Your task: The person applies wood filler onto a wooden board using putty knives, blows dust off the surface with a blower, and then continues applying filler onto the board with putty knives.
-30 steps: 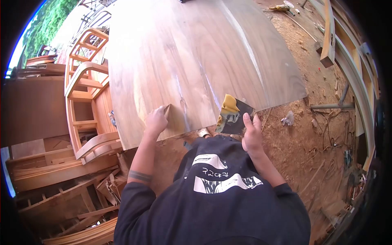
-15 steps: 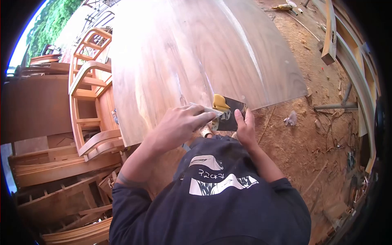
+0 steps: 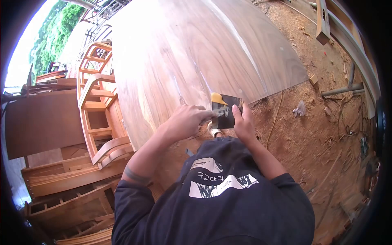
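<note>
My right hand (image 3: 244,123) grips a dark flat plate (image 3: 227,122) by its right edge, thumb on top. A lump of yellow paste (image 3: 217,98) sits at the plate's upper left corner, and a smear of grey putty (image 3: 222,111) lies below it. My left hand (image 3: 185,121) is closed, its fingertips at the plate's left side by the grey putty. It holds a thin flat scraper, seen now almost edge-on and mostly hidden by the fingers. Beyond both hands spreads a large wooden panel (image 3: 163,69) with dark grain and pale streaks.
Curved wooden chair frames (image 3: 94,105) stand along the panel's left side, near stacked planks (image 3: 77,173). Sawdust covers the ground (image 3: 294,151) at right, where a crumpled plastic scrap (image 3: 299,109) lies. A metal pipe (image 3: 343,90) and wooden beams (image 3: 323,26) border the far right.
The scraper in my left hand has turned from showing its pale flat face to nearly edge-on against the plate's putty. The view has shifted slightly.
</note>
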A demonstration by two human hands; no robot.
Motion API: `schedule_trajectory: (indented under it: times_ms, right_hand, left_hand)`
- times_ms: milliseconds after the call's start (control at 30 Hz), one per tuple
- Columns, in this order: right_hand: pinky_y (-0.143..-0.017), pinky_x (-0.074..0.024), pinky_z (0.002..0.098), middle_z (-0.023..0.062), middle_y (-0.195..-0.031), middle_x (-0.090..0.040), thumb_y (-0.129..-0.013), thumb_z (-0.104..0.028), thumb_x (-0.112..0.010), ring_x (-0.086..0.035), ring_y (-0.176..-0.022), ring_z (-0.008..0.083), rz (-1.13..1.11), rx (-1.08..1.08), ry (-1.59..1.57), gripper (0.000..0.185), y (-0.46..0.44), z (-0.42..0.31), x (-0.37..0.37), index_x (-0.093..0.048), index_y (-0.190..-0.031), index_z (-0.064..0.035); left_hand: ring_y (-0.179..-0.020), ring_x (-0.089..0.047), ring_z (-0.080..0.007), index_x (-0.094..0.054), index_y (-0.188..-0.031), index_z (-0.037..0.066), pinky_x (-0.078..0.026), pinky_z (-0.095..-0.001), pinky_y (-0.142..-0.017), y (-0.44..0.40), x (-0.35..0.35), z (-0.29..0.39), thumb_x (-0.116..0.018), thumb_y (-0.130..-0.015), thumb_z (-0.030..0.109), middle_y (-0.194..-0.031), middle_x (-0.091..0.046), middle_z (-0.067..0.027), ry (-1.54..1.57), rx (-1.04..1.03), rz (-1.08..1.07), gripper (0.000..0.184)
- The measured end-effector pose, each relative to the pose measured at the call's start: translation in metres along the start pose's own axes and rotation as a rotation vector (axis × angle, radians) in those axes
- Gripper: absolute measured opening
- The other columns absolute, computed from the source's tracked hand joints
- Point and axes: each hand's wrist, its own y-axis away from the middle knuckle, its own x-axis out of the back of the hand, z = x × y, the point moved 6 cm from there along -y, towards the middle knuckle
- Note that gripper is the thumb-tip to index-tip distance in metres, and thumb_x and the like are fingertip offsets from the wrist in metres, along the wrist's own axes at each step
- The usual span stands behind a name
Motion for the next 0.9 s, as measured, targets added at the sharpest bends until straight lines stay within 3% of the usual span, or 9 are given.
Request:
schedule_trajectory:
  times_ms: [67,233,333,467,567,667,767,800,900]
  right_hand:
    - [-0.081,-0.0439,0.0405,0.0217,-0.097,-0.062,-0.094,-0.019,-0.049,-0.059,-0.09,0.0349,0.006,-0.013,-0.098,0.027,-0.003,0.005,0.0,-0.054,-0.108,0.0029]
    - [-0.082,-0.0433,0.0402,0.0219,-0.097,-0.061,-0.093,-0.018,-0.05,-0.058,-0.09,0.0332,0.005,-0.097,0.016,0.027,-0.006,0.011,0.008,-0.054,-0.11,0.0035]
    - [-0.083,-0.0431,0.0393,0.0211,-0.097,-0.061,-0.094,-0.019,-0.05,-0.058,-0.091,0.0306,0.059,-0.095,-0.014,0.03,-0.008,0.021,0.01,-0.053,-0.112,0.0049]
    - [-0.086,-0.0431,0.0366,0.0173,-0.101,-0.061,-0.095,-0.022,-0.05,-0.057,-0.093,0.0256,0.061,-0.187,-0.195,0.036,-0.018,0.023,0.018,-0.049,-0.118,0.0063]
    - [-0.085,-0.046,0.0328,0.0134,-0.105,-0.06,-0.096,-0.02,-0.049,-0.059,-0.093,0.0209,0.065,-0.301,-0.469,0.034,-0.022,0.039,0.018,-0.047,-0.12,0.0041]
    - [-0.082,-0.049,0.0293,0.0111,-0.106,-0.06,-0.097,-0.016,-0.048,-0.059,-0.092,0.0163,0.0,-0.41,-0.7,0.028,-0.017,0.008,0.012,-0.048,-0.119,0.0015]
    - [-0.077,-0.051,0.028,0.0097,-0.105,-0.06,-0.097,-0.014,-0.047,-0.06,-0.089,0.0135,-0.056,-0.357,-0.798,0.024,-0.019,-0.007,0.011,-0.049,-0.116,0.0002]
    - [-0.079,-0.0501,0.0288,0.0089,-0.104,-0.06,-0.096,-0.014,-0.048,-0.059,-0.09,0.013,-0.068,-0.391,-0.814,0.024,-0.018,-0.02,0.014,-0.049,-0.115,0.0004]
    - [-0.084,-0.0472,0.0284,0.009,-0.105,-0.06,-0.096,-0.013,-0.048,-0.057,-0.093,0.0132,-0.055,-0.299,-0.735,0.025,-0.021,-0.019,0.022,-0.049,-0.117,0.0004]
  left_hand:
    - [-0.087,-0.062,-0.0348,-0.065,-0.113,0.011,-0.048,-0.042,-0.075,-0.001,-0.004,-0.001,-0.051,-0.062,-0.01,-0.1,-0.066,-0.0145,0.018,0.004,-0.024,0.057]
    - [-0.085,-0.061,-0.0362,-0.064,-0.114,0.01,-0.048,-0.042,-0.075,-0.006,-0.018,-0.005,-0.051,-0.059,-0.01,-0.099,-0.065,-0.0162,0.055,0.027,-0.026,0.06]
    - [-0.091,-0.064,-0.03,-0.062,-0.117,0.006,-0.049,-0.0371,-0.081,-0.003,-0.024,-0.008,-0.051,-0.065,-0.013,-0.102,-0.066,-0.0158,0.123,0.062,-0.119,0.056]
    - [-0.112,-0.057,-0.0214,-0.052,-0.123,-0.001,-0.047,-0.0316,-0.088,0.015,-0.022,-0.016,-0.048,-0.082,-0.012,-0.114,-0.061,-0.0149,0.921,0.236,0.101,0.043]
    - [-0.109,-0.058,-0.0244,-0.051,-0.122,-0.002,-0.047,-0.0316,-0.089,0.023,-0.033,-0.009,-0.05,-0.084,-0.011,-0.115,-0.059,-0.0159,0.956,0.233,0.503,0.04]
    - [-0.105,-0.056,-0.036,-0.052,-0.115,-0.003,-0.047,-0.0373,-0.088,0.015,-0.046,0.02,-0.056,-0.079,-0.011,-0.114,-0.055,-0.0205,0.284,-0.091,0.778,0.037]
    - [-0.105,-0.055,-0.0385,-0.053,-0.113,-0.003,-0.047,-0.0403,-0.089,0.016,-0.071,0.0,-0.057,-0.075,-0.012,-0.115,-0.054,-0.0212,0.279,0.074,0.703,0.039]
    - [-0.106,-0.056,-0.0376,-0.054,-0.114,-0.003,-0.047,-0.041,-0.089,0.015,-0.08,0.0,-0.056,-0.072,-0.013,-0.117,-0.054,-0.0207,0.175,0.06,0.496,0.042]
    - [-0.108,-0.056,-0.0364,-0.054,-0.116,-0.003,-0.047,-0.0383,-0.091,0.032,-0.062,-0.011,-0.054,-0.072,-0.015,-0.116,-0.055,-0.0197,0.383,0.174,0.535,0.046]
